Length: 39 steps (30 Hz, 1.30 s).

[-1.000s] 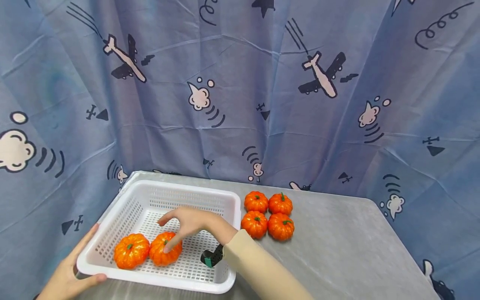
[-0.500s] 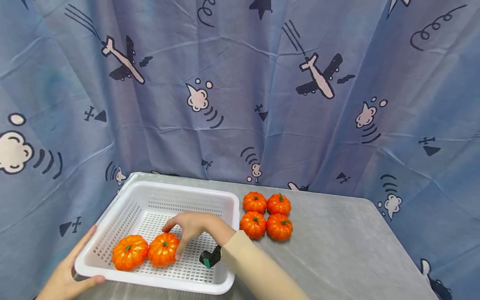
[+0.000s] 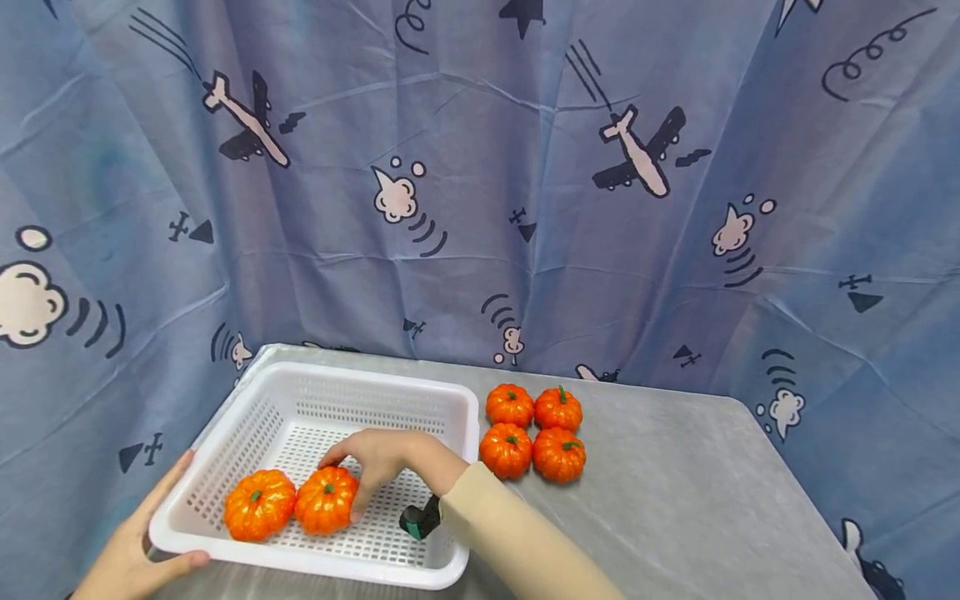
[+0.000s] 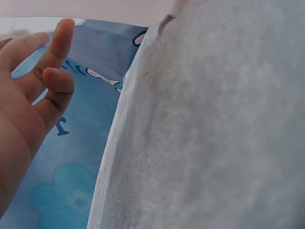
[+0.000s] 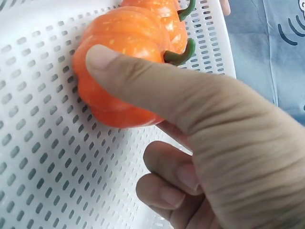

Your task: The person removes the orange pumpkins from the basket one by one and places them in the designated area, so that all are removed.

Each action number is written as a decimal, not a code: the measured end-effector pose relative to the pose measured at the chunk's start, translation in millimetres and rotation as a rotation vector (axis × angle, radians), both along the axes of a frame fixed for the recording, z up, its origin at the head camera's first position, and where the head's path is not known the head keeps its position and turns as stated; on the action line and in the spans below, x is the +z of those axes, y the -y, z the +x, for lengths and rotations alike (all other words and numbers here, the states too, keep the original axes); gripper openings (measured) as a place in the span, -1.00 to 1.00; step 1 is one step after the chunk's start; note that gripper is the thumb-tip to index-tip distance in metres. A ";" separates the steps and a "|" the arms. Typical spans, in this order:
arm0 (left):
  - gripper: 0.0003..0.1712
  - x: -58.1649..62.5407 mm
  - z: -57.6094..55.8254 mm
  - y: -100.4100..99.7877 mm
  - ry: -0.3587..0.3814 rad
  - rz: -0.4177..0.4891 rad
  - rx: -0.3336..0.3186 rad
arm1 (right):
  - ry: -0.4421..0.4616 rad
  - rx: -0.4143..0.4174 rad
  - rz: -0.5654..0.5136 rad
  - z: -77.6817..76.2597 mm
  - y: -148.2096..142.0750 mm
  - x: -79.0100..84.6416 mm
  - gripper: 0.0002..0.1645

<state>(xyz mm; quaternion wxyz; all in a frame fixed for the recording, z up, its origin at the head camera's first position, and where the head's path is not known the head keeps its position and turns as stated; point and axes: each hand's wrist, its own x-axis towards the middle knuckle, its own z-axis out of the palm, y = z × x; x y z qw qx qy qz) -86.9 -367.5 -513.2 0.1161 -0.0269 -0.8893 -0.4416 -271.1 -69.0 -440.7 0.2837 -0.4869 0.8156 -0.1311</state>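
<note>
Near left, clasping with the left grip [image 3: 138, 546] the corner of a white perforated plastic basket [image 3: 360, 568]. Inside, nearside, pinching with the right grip [image 3: 377, 460] a glossy, ribbed, yellow-flecked orange pumpkin [image 3: 324, 504]: green stem [image 3: 328, 488] upward, broad axis level. Just left, a matching pumpkin [image 3: 259, 508]. Farther right, on the grey worktop [image 3: 675, 492], four redder pumpkins [image 3: 558, 458].

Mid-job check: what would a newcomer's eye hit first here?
Probably the two orange pumpkins side by side in the near-left part of the white basket, the right hand gripping the right one. Next, four redder pumpkins clustered on the grey table, right of the basket. Behind everything hangs a blue airplane-print curtain.
</note>
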 end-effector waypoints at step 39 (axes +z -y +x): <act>0.44 -2.3 -1.9 1.4 -0.085 0.016 -0.046 | -0.069 -0.103 -0.270 -4.6 -22.2 25.7 -0.07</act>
